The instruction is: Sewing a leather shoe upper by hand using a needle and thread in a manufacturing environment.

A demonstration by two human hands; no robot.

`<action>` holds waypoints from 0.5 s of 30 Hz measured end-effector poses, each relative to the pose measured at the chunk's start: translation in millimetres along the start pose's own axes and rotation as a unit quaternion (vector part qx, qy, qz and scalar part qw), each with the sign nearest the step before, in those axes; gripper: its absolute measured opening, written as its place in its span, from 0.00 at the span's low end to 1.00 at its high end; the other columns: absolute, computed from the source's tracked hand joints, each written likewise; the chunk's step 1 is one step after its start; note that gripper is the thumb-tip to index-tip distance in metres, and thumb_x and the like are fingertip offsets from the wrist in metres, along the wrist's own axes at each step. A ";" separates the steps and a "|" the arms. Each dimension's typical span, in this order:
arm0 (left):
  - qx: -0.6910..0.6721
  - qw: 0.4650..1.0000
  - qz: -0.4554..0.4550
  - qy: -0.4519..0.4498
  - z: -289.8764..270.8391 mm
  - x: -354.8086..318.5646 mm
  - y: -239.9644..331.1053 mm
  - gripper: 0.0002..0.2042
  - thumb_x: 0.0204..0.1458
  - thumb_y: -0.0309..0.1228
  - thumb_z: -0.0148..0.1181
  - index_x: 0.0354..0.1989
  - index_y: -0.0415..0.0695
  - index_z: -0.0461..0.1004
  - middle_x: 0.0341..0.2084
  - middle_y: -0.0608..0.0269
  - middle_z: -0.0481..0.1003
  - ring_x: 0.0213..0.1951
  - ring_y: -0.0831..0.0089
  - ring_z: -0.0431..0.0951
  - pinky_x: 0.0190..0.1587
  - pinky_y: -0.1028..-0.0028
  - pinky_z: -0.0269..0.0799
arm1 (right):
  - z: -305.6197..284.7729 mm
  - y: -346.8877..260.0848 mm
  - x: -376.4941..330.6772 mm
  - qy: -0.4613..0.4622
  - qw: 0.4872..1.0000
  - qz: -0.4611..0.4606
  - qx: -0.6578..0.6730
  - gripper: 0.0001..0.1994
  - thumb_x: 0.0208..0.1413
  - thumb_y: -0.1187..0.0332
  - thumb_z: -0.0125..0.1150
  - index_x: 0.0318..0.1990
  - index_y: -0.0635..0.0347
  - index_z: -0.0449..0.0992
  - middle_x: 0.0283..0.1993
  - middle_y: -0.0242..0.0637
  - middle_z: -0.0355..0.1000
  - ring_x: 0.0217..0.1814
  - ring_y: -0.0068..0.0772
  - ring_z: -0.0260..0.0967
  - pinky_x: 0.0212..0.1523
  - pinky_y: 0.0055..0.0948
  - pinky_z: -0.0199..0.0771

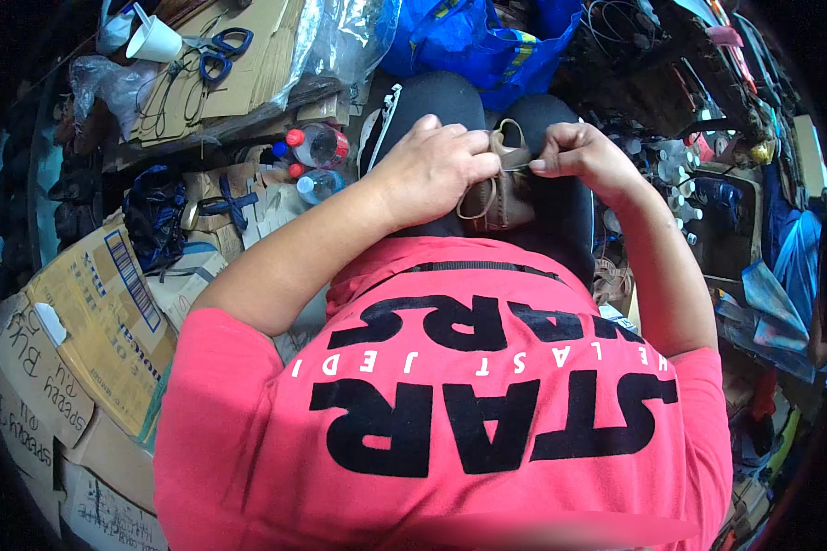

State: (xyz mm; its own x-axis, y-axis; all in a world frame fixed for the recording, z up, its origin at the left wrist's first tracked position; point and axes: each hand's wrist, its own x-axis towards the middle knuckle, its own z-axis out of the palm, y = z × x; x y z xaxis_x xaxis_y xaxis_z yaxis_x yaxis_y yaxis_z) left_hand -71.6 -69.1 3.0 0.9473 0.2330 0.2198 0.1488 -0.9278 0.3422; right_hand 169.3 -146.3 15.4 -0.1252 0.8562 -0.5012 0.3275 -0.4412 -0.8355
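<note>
While the person sits with black-clad knees up, both hands meet over a small tan leather piece (498, 197) that rests on the lap, w/ a thin loop of strap hanging off its left side. The left hand (432, 170) is curled over the piece's top left edge – fingers pressed together, pinching the leather near the loop. The right hand (583, 156) comes in from the other side, thumb and first finger squeezed on a thin bit at the top of the same piece; can't tell if that bit is thread or a strap end. Both hands sit just beside each other, almost touching. Below them is the person's pink shirt (450, 404) w/ big black letters. To the left, near the left arm, lie two plastic bottles (314, 161) w/ red caps, one above the other. Further up left, blue-handled scissors (219, 53) lie on flat cardboard, next to a white paper cup (153, 39) tipped on its side. A blue bag (473, 37) sits past the knees – well apart from the hands. Cardboard boxes (92, 321) are stacked at lower left.
</note>
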 end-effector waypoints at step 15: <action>-0.036 0.996 -0.082 -0.022 -2.8 -0.3 17.1 0.08 0.48 0.24 0.53 0.37 0.46 0.69 0.25 0.59 0.73 0.34 0.60 0.75 0.37 0.63 0.62 | -20.6 -2.4 38.3 0.003 0.927 -0.079 -0.367 0.14 0.47 0.56 0.65 0.42 0.43 0.80 0.42 0.37 0.71 0.50 0.41 0.67 0.51 0.39 0.65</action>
State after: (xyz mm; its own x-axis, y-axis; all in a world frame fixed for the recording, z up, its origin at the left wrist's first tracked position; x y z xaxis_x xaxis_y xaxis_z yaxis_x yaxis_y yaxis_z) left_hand -70.2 -84.2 11.3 0.9236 0.3657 0.1152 0.2839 -0.8542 0.4357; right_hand 183.0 -106.9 2.8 -0.2225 0.8968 -0.3824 0.8540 -0.0099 -0.5202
